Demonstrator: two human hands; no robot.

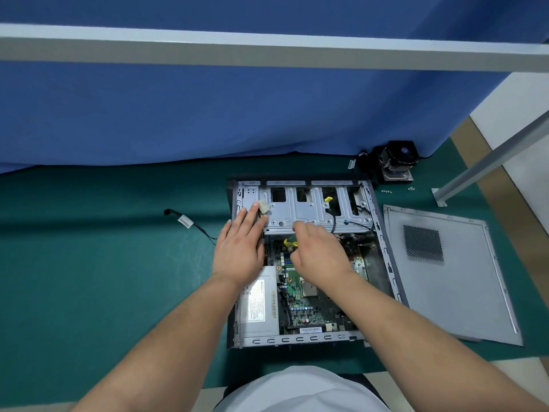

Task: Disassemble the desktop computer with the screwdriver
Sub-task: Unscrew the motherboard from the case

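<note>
Computer case [303, 263], opened and grey, is laid flat, long axis running away; left hand [240, 248] is rested released, right hand's [319, 251] grip cannot be told.

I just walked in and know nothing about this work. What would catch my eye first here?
The opened computer case lies on its side on the green mat, with both hands reaching in: the left hand flat by the drive cage, the right hand curled over the motherboard. The removed side panel lies to the right, and a cooler fan sits behind the case.
</note>
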